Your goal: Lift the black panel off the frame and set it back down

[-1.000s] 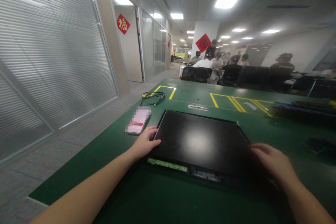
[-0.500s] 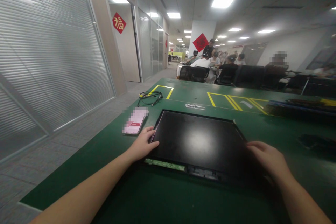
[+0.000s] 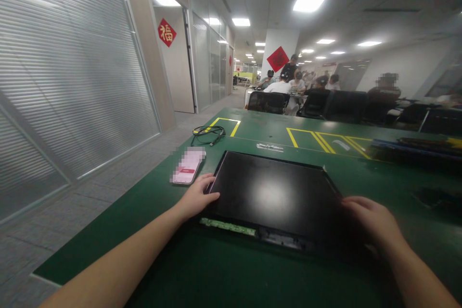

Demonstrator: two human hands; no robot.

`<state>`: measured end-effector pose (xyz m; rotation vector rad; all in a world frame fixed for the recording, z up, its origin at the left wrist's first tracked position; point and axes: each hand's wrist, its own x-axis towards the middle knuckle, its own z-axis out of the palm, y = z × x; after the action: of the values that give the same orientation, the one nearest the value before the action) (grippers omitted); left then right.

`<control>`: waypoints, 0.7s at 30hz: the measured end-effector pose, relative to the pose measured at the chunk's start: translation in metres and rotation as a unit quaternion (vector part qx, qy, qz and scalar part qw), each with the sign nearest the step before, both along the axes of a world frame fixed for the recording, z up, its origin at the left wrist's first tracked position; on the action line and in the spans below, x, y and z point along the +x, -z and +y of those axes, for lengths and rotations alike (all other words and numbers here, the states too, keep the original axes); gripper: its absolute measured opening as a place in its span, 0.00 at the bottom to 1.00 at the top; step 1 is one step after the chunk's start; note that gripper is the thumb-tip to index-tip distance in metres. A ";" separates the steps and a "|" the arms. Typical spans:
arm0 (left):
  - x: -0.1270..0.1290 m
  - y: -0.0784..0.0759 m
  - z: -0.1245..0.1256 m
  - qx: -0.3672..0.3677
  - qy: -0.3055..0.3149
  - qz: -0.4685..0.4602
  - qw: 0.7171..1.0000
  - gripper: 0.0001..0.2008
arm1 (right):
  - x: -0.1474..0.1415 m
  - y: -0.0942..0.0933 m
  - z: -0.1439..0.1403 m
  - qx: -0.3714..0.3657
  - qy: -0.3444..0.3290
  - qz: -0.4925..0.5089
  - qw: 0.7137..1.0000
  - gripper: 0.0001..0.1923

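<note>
- Both forearms reach forward from the near edge of the green table [image 3: 151, 231], bare, spread wide; each ends at one side of a black panel [image 3: 274, 192] lying flat on the table, near the front and about midway across.
- Left hand [image 3: 197, 197]: palm down at the panel's left edge near the front corner; fingers curled loosely over the rim, touching it; not a closed fist.
- Right hand [image 3: 373, 224]: knuckles up at the right front corner; fingers bent over the edge; whether they grip under it cannot be told.
- Front rim of panel shows a green strip [image 3: 227, 226]; bare table in front of it.
- Phone [image 3: 187, 167] just left of the panel, apart; cable [image 3: 209, 133] farther back; yellow floor-style markings [image 3: 325, 139] beyond the panel.
</note>
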<state>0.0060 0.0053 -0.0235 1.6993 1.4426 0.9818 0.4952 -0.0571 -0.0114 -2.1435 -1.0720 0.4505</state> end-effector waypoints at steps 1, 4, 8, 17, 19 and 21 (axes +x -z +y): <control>0.000 0.000 0.000 0.001 -0.002 -0.002 1.000 0.26 | 0.001 0.000 0.000 0.002 -0.001 0.008 1.000 0.14; 0.001 0.000 -0.001 0.003 -0.004 0.008 1.000 0.26 | 0.003 0.002 0.000 -0.005 0.000 0.025 1.000 0.15; 0.001 -0.001 0.000 -0.003 -0.002 0.020 1.000 0.28 | 0.004 0.002 0.001 -0.013 -0.004 -0.005 1.000 0.15; -0.004 -0.020 -0.013 0.023 0.096 0.066 0.993 0.40 | -0.008 -0.006 -0.002 -0.013 -0.016 -0.102 0.995 0.16; -0.008 -0.024 -0.014 0.028 0.130 0.112 0.985 0.37 | -0.009 -0.006 -0.001 -0.012 -0.017 -0.106 0.994 0.16; -0.011 -0.027 -0.013 0.036 0.165 0.172 0.970 0.33 | -0.007 -0.004 -0.001 -0.016 -0.015 -0.106 0.994 0.16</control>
<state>-0.0050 -0.0078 0.0030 2.1589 1.2797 0.5825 0.4878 -0.0576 -0.0070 -2.2427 -1.2231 0.2587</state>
